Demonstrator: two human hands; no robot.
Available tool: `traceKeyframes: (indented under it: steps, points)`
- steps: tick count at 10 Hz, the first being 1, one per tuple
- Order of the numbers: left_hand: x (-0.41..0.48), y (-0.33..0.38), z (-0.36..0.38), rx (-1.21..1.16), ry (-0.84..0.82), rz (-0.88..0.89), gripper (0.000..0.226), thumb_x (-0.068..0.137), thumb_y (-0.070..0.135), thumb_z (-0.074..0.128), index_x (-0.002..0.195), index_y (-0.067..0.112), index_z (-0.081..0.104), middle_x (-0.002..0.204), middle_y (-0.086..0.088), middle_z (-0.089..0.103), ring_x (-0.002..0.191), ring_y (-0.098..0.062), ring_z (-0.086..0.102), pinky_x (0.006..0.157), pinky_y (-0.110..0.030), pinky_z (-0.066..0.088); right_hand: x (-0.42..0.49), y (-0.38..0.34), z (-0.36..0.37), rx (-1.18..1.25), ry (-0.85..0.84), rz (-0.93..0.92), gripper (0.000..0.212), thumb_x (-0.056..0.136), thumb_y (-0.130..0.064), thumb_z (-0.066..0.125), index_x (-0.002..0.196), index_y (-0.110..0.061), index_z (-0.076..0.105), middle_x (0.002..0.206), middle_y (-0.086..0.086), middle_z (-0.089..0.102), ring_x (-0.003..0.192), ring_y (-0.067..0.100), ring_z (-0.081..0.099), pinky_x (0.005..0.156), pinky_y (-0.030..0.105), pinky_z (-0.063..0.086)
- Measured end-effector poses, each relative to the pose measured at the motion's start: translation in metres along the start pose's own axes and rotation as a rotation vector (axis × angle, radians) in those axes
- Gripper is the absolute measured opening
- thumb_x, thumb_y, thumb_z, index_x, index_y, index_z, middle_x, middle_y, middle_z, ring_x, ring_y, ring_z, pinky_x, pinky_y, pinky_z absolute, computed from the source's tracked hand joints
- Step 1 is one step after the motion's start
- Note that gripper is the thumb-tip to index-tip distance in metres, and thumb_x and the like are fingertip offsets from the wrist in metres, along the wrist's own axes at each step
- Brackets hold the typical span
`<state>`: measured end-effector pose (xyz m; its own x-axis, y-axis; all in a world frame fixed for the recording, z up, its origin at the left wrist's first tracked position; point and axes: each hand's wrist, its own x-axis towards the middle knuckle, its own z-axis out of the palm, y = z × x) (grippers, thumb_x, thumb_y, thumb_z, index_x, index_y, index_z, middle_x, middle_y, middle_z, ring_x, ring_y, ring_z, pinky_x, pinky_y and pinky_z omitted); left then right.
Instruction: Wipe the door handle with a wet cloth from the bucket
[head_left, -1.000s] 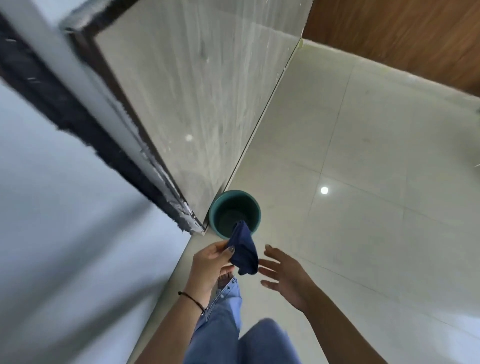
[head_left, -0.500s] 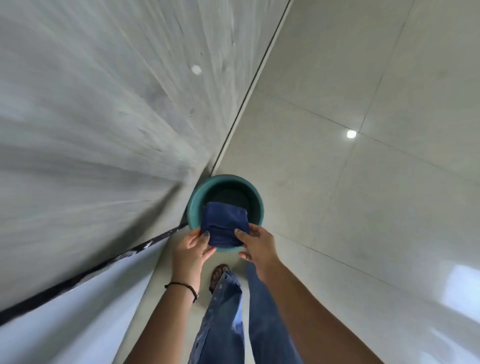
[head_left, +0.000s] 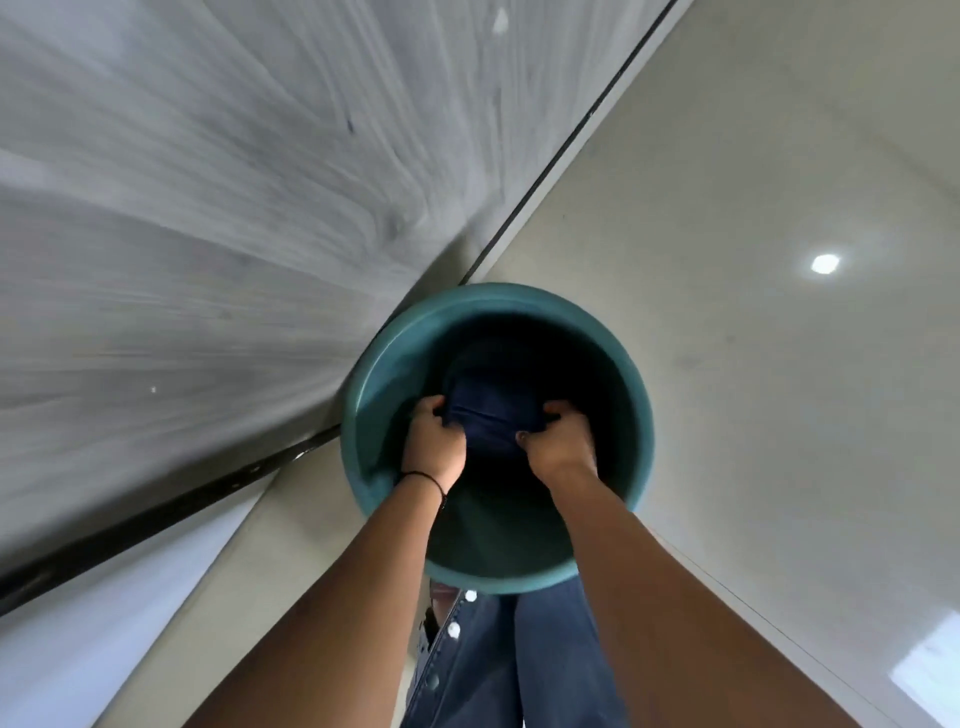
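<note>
A teal bucket (head_left: 363, 395) stands on the floor against the wall, right below me. Both my hands are down inside it. My left hand (head_left: 434, 441) grips the left edge of a dark blue cloth (head_left: 491, 415). My right hand (head_left: 558, 447) grips the cloth's right edge. The cloth is stretched between them, deep in the dark inside of the bucket. Whether there is water in the bucket cannot be seen. The door handle is not in view.
A grey marbled wall (head_left: 234, 234) fills the left side, with a black strip (head_left: 156, 519) and a white panel (head_left: 78, 649) below it. Glossy beige floor tiles (head_left: 779, 415) spread to the right. My jeans-clad legs (head_left: 509, 665) stand just behind the bucket.
The view has dropped much closer to the bucket. The cloth went from my left hand alone, above the bucket, to both hands holding it down inside the bucket.
</note>
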<state>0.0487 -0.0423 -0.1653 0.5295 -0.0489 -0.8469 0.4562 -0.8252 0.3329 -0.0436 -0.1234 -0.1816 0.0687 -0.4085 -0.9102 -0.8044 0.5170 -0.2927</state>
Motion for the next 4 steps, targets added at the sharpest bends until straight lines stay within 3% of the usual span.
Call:
traceKeyframes:
  steps: [1, 3, 4]
  points:
    - [0.038, -0.012, 0.021, 0.063, 0.012, 0.013, 0.048, 0.089, -0.003, 0.043, 0.136, 0.004, 0.04, 0.129, -0.021, 0.056, 0.117, -0.033, 0.054, 0.096, -0.033, 0.041, 0.044, 0.005, 0.021, 0.03, 0.024, 0.051, 0.045, 0.094, -0.005, 0.051, 0.138, -0.008, 0.044, 0.138, 0.015, 0.052, 0.125, 0.031, 0.05, 0.103, 0.034, 0.039]
    - [0.056, -0.022, 0.044, 0.185, -0.056, 0.002, 0.039, 0.09, 0.005, 0.046, 0.129, 0.003, 0.049, 0.125, -0.018, 0.058, 0.112, -0.033, 0.057, 0.084, -0.03, 0.044, 0.069, 0.018, 0.034, -0.031, -0.023, 0.144, 0.047, 0.093, -0.005, 0.049, 0.139, 0.0, 0.043, 0.14, 0.021, 0.05, 0.128, 0.036, 0.049, 0.107, 0.042, 0.042]
    - [0.043, -0.019, 0.037, 0.113, 0.005, 0.009, 0.041, 0.088, 0.005, 0.046, 0.129, 0.004, 0.05, 0.126, -0.019, 0.059, 0.113, -0.034, 0.057, 0.094, -0.034, 0.045, 0.043, 0.014, 0.021, -0.011, -0.013, 0.111, 0.045, 0.09, -0.002, 0.051, 0.135, -0.003, 0.049, 0.135, 0.02, 0.055, 0.124, 0.036, 0.053, 0.105, 0.042, 0.044]
